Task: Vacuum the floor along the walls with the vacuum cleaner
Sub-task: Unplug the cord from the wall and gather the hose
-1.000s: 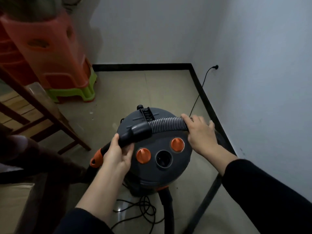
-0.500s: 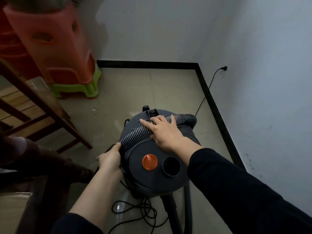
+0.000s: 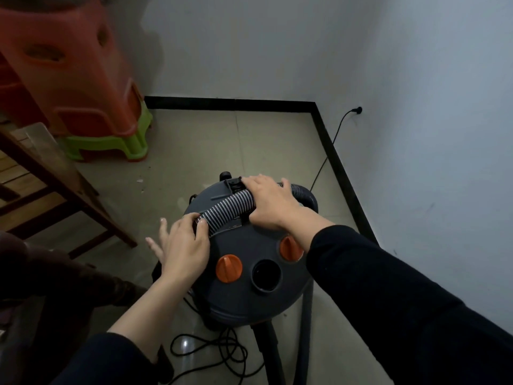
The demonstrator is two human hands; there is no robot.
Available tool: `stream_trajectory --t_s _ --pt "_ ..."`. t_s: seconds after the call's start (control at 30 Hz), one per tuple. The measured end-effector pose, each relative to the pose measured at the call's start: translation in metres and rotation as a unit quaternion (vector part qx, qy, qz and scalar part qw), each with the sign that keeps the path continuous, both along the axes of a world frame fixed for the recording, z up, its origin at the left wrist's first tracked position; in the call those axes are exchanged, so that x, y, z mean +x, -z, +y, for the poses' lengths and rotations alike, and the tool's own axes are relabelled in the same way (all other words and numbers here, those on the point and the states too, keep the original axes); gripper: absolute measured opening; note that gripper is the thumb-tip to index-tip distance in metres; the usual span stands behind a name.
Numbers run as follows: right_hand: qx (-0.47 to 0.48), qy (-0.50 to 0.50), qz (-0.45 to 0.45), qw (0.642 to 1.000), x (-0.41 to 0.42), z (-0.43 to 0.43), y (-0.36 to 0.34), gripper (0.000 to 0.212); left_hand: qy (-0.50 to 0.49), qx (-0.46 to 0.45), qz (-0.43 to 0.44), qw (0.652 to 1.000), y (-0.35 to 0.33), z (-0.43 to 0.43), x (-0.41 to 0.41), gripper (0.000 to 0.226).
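A grey drum vacuum cleaner with two orange knobs stands on the tiled floor near the room's corner. Its ribbed grey hose lies across the lid. My right hand grips the hose at the far side of the lid, fingers curled over it. At the hose's lower left part, my left hand pinches it between thumb and forefinger, with the other fingers spread out past the drum's edge. A black rigid tube runs down from under the drum.
Stacked red and green plastic stools stand at the far left wall. A wooden frame is on the left. The power cord coils on the floor below the drum, and a plug sits in the right wall above the black baseboard.
My left hand rose from the drum's side onto the hose. My right hand slid along the hose toward the far side of the lid, uncovering the right orange knob.
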State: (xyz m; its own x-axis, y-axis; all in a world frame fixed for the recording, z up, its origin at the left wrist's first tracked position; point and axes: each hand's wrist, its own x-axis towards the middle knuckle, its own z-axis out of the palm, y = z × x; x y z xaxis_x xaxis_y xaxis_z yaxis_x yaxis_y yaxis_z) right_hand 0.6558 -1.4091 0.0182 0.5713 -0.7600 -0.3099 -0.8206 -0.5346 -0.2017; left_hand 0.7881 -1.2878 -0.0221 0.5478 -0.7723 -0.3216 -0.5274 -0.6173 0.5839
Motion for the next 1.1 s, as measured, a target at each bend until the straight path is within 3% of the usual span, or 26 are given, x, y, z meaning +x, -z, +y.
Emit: stream_trajectory --t_s 0.23,0.4,0.53,0.67,0.83,1.1 --pt "0.042 0.021 -0.026 0.999 -0.03 -0.027 0.009 0.067 -0.087 0.032 -0.011 0.996 0.001 -0.017 -0.011 0.034" --pt "0.062 -0.035 -0.062 0.996 -0.061 -0.052 0.019 0.064 -0.168 0.014 -0.088 0.982 -0.004 -0.043 -0.036 0.037" --pt "0.08 -0.094 -0.148 0.981 -0.084 -0.061 0.035 0.062 -0.113 -0.04 -0.119 0.986 -0.007 -0.081 -0.08 0.038" --pt "0.149 -0.095 -0.232 0.957 -0.108 -0.074 0.049 0.058 -0.076 0.011 -0.153 0.985 -0.006 -0.097 -0.108 0.037" --pt "0.18 -0.108 -0.18 0.961 -0.131 -0.087 0.062 0.048 -0.097 0.018 -0.14 0.985 -0.008 -0.09 -0.108 0.028" --pt "0.185 -0.106 -0.137 0.967 -0.134 -0.089 0.061 0.069 -0.149 0.03 -0.154 0.976 -0.003 -0.099 -0.114 0.038"
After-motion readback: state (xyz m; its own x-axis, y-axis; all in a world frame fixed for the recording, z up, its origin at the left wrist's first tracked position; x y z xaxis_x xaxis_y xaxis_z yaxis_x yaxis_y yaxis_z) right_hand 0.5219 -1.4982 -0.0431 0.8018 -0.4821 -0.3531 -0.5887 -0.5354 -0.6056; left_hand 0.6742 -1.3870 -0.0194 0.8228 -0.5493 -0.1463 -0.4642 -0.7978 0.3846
